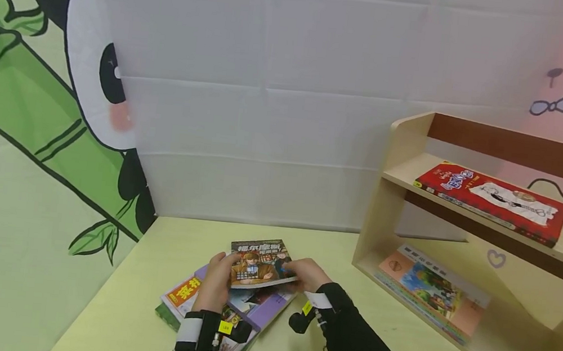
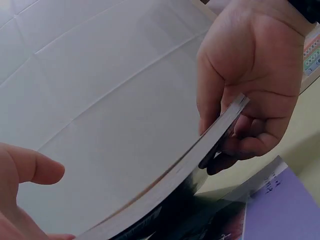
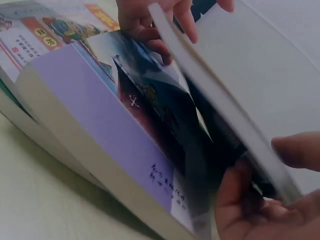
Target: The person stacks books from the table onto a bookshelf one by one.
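Observation:
A dark paperback book [image 1: 258, 272] with cartoon figures on its cover is held tilted between both hands, above a small pile. My left hand [image 1: 215, 283] holds its left side, fingers beneath; in the left wrist view the left thumb [image 2: 42, 168] stands off the cover. On the opposite side, my right hand [image 1: 309, 274] grips the edge between thumb and fingers, as the right wrist view also shows. Directly underneath lies a thick purple-bordered book [image 3: 75, 85]. Below that, a book with a red and yellow label [image 1: 184, 291] sticks out at an angle.
To the right stands a two-level wooden shelf [image 1: 369, 229]. A red book [image 1: 493, 201] lies flat on its upper board. Orange-bordered books [image 1: 395, 265] lie stacked on the lower level. A white cloth [image 1: 267, 112] hangs behind the pale yellow table [image 1: 151, 259].

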`<state>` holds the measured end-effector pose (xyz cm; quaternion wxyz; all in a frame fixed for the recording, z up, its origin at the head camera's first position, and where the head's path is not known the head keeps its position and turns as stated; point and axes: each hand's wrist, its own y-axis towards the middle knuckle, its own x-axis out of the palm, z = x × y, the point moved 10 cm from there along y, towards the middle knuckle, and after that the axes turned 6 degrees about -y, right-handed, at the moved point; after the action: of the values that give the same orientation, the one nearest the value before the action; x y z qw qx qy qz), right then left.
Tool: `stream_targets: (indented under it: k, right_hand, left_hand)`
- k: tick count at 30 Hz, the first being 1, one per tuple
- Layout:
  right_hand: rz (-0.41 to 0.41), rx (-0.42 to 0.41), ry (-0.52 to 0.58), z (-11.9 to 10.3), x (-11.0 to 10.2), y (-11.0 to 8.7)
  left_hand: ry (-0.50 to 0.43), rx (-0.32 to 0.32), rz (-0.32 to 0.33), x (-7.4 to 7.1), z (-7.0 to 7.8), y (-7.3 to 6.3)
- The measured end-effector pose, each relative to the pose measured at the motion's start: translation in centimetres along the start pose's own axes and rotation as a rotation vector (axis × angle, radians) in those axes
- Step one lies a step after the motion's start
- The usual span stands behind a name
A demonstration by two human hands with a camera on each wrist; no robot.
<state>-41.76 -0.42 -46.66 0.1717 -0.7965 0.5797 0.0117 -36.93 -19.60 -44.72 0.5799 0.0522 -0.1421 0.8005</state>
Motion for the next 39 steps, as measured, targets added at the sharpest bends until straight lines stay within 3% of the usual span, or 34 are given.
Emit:
stream_targets:
  k: [1,2,8,13,18,23,30,37,39]
  right_hand:
    - [-0.010,0.011,0.017,0.3,0.1,0.0]
    - [0.005,0.059,0.137,1.0,0.1,0.0]
    - [-0.027,0.093,0.307,2.8,0.6,-0.4]
    - [-0.004,0.139,0.368,3.9,0.6,-1.2]
    - [-0.012,0.111,0.319,3.6,0.7,-1.8]
    - [-0.071,-0.018,0.227,2.6,0.4,-2.8]
    - [-0.140,-0.187,0.167,0.2,-1.9,-5.4]
    - [-0.216,-0.256,-0.055,-1.5,-5.6,-9.0]
    - [-0.238,-0.270,-0.134,-1.8,-6.6,-10.2]
  left_hand:
    - [0.012,-0.006,0.001,0.0,-0.1,0.0]
    - [0.026,-0.009,0.003,0.0,-0.2,0.1]
    - [0.137,-0.033,-0.011,-0.1,-0.9,0.1]
    - [0.195,-0.029,-0.036,0.3,-1.2,0.0]
    - [0.185,-0.013,-0.063,1.3,-1.4,0.1]
    - [0.103,-0.014,-0.130,2.4,-1.7,-0.8]
    - [0.005,-0.003,-0.216,3.9,-1.8,-2.1]
    - [-0.128,0.047,-0.306,4.6,0.8,-3.1]
    - [-0.130,0.059,-0.326,4.6,1.5,-3.5]
